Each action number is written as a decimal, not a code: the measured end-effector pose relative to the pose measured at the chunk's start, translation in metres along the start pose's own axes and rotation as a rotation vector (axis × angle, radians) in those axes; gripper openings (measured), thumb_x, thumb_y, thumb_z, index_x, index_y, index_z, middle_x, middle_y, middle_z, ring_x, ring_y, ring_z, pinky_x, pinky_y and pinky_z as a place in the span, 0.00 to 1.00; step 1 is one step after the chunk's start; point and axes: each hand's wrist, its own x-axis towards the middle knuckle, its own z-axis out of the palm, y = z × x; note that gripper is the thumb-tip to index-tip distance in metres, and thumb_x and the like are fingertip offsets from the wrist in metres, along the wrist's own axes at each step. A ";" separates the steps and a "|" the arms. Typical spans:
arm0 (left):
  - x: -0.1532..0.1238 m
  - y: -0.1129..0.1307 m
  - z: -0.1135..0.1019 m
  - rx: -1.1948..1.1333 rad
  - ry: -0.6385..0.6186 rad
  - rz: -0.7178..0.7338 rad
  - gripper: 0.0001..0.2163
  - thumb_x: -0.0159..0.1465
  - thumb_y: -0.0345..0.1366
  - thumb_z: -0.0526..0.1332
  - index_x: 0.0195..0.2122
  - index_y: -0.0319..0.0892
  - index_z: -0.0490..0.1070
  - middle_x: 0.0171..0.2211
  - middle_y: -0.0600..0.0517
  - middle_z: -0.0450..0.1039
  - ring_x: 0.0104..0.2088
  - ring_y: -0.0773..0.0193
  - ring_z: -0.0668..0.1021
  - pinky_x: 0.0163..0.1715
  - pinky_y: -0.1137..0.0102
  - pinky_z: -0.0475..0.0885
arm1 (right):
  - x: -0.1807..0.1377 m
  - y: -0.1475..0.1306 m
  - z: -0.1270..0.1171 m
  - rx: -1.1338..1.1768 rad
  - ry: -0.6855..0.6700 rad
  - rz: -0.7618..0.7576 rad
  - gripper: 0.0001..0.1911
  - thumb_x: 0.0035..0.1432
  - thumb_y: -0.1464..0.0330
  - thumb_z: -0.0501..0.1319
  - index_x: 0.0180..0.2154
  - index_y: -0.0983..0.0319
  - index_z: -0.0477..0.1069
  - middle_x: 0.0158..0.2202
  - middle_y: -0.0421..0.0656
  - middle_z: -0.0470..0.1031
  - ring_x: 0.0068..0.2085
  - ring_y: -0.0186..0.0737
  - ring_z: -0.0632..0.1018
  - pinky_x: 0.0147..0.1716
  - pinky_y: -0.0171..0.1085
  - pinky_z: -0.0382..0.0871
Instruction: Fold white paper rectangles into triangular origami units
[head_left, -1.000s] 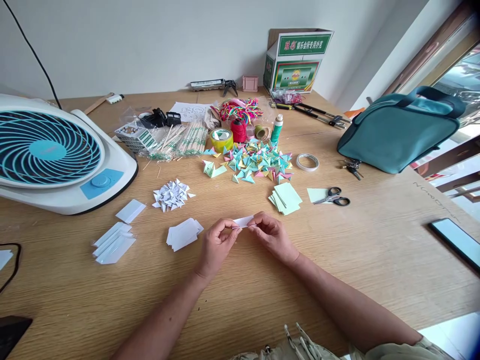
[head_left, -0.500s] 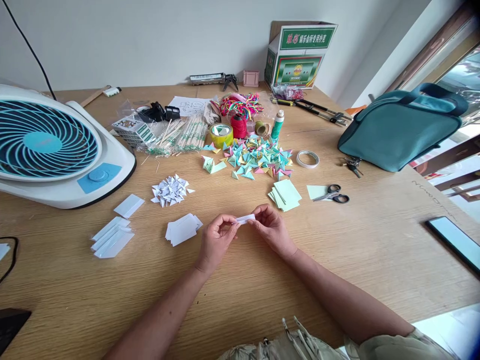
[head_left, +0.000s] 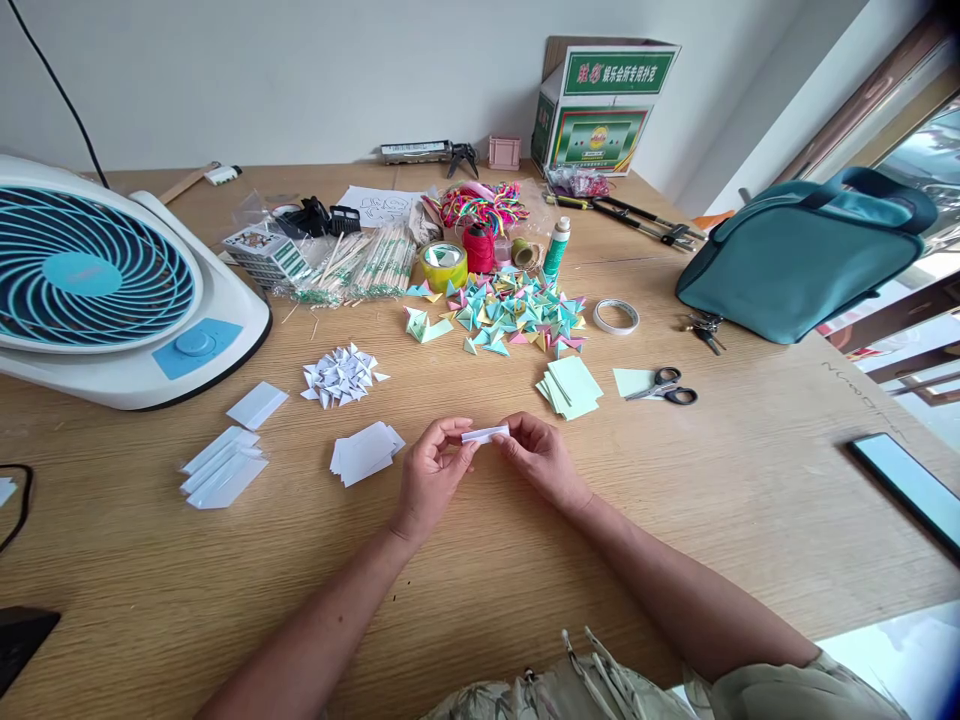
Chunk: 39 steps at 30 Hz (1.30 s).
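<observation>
Between my two hands a small folded strip of white paper (head_left: 484, 435) is held just above the table. My left hand (head_left: 435, 475) pinches its left end with thumb and fingers. The right end sits in the pinch of my right hand (head_left: 544, 460). Left of my left hand lies a loose stack of white paper slips (head_left: 366, 454), and behind that a heap of folded white paper triangles (head_left: 343, 377). Pale green paper slips (head_left: 571, 388) are stacked beyond my right hand. Farther back spreads a pile of coloured folded paper triangles (head_left: 517, 312).
A fan (head_left: 112, 290) stands at the left, near wrapped white paper packs (head_left: 223, 467). Scissors (head_left: 666, 388) rest on a green slip at right, with a tape roll (head_left: 616, 317) behind. A teal bag (head_left: 802, 260), phone (head_left: 907, 490) and carton (head_left: 600, 110) stand farther out.
Both hands stay almost in place, still pinching the white paper strip. The strip now lies slightly more to the left, with more of its left end showing.
</observation>
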 end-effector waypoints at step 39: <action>0.001 0.006 0.004 0.146 -0.012 -0.005 0.09 0.59 0.41 0.63 0.33 0.40 0.74 0.26 0.54 0.73 0.23 0.70 0.71 0.23 0.76 0.67 | 0.000 -0.003 0.004 0.003 0.053 -0.003 0.16 0.54 0.55 0.64 0.30 0.62 0.68 0.24 0.38 0.66 0.25 0.33 0.65 0.24 0.34 0.58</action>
